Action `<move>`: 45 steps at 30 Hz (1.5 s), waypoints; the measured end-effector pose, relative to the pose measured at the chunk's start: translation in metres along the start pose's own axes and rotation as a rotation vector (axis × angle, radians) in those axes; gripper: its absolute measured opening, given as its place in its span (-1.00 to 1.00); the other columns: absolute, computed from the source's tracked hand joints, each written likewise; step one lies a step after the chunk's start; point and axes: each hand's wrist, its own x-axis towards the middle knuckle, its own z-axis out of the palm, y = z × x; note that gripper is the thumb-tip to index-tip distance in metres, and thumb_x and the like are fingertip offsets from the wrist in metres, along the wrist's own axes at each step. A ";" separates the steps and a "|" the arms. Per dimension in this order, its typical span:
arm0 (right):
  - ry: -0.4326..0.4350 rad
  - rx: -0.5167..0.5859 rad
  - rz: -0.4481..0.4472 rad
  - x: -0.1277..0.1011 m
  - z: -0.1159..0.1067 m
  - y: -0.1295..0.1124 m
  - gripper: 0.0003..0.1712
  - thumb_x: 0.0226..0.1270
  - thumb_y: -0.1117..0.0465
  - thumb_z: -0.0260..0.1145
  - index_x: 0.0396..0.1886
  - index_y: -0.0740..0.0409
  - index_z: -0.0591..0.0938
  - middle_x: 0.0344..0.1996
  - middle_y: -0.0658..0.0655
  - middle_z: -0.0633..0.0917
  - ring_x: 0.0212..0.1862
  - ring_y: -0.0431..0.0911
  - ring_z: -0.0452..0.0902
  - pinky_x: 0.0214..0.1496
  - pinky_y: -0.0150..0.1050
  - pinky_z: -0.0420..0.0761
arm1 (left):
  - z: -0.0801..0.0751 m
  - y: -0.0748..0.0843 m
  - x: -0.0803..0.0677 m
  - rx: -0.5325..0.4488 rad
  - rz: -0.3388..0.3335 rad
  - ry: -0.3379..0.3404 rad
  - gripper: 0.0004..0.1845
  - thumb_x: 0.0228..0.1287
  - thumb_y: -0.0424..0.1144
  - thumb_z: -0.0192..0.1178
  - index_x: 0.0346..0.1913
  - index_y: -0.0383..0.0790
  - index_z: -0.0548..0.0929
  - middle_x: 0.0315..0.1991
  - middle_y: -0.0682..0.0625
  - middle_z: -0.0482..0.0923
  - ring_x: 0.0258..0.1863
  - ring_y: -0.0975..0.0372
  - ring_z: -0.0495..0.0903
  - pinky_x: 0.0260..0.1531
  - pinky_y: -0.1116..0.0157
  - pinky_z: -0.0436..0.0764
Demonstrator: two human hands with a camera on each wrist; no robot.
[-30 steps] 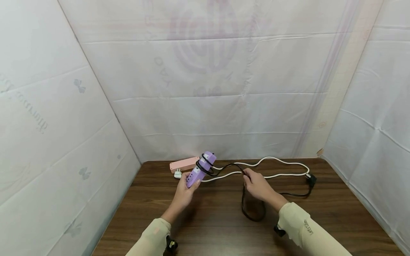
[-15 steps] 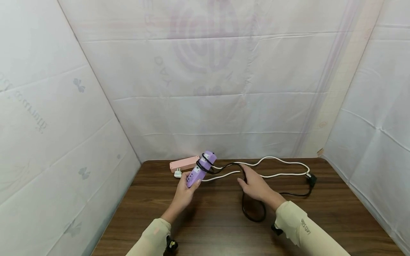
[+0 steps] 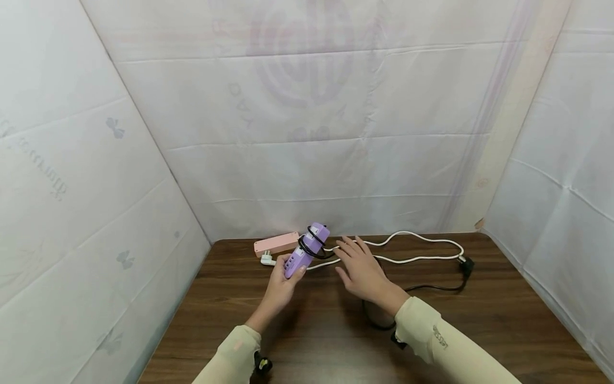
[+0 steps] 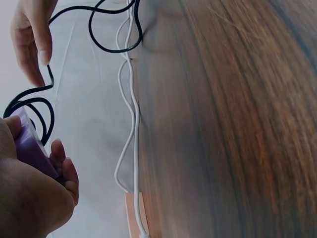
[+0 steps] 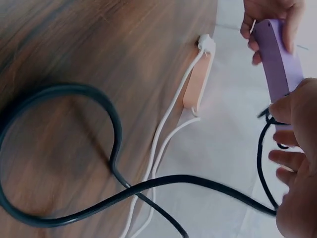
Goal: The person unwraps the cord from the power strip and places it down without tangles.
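Observation:
A purple power strip [image 3: 298,261], tilted with its far end up, is gripped near its lower end by my left hand [image 3: 280,286]. Several turns of its black cord [image 5: 208,184] wrap around the strip's upper part. My right hand [image 3: 365,273] is beside the strip, with fingers fairly straight and spread. In the right wrist view the cord runs behind that hand, and a loose loop hangs in front of the table. The cord's black plug [image 3: 466,266] lies at the table's right side. In the left wrist view the right hand [image 4: 33,42] points down toward the cord turns.
A pink power strip [image 3: 275,244] lies at the back left against the wall, with its white plug [image 3: 266,258] just in front. Its white cord [image 3: 431,244] stretches along the back of the brown wooden table [image 3: 220,314]. Sheet-covered walls enclose the back and sides.
My right hand has let its pinch on the black cord loosen, spread its fingers and moved left toward the purple power strip. The left hand keeps its grip and has hardly moved.

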 end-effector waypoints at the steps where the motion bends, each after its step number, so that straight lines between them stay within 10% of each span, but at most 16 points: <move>1: -0.002 -0.002 -0.011 0.001 0.001 -0.001 -0.48 0.52 0.12 0.38 0.37 0.26 0.62 0.41 0.28 0.64 0.59 0.20 0.40 0.70 0.22 0.22 | 0.001 0.001 0.000 -0.003 0.002 0.001 -0.55 0.47 -0.40 0.30 0.30 -0.44 0.42 0.15 -0.37 0.58 0.02 0.18 0.55 0.06 0.35 0.55; 23: 0.301 0.078 -0.176 0.009 0.008 -0.003 -0.89 0.35 0.28 0.50 -0.16 0.06 0.78 -0.18 0.01 0.84 0.00 -0.02 0.70 0.12 -0.06 0.62 | 0.007 -0.002 -0.001 0.042 0.026 -0.034 -0.52 0.33 -0.43 0.41 0.23 -0.39 0.48 0.07 -0.32 0.65 -0.06 0.20 0.58 -0.04 0.37 0.57; 45: 0.269 0.102 0.093 0.001 -0.005 0.023 -0.87 0.43 0.32 0.43 -0.07 0.21 0.78 -0.17 0.14 0.84 0.01 0.11 0.71 0.10 0.05 0.63 | -0.002 -0.007 -0.009 0.056 0.011 -0.064 -0.50 0.31 -0.41 0.45 0.24 -0.35 0.51 0.06 -0.28 0.65 -0.09 0.19 0.56 -0.09 0.39 0.54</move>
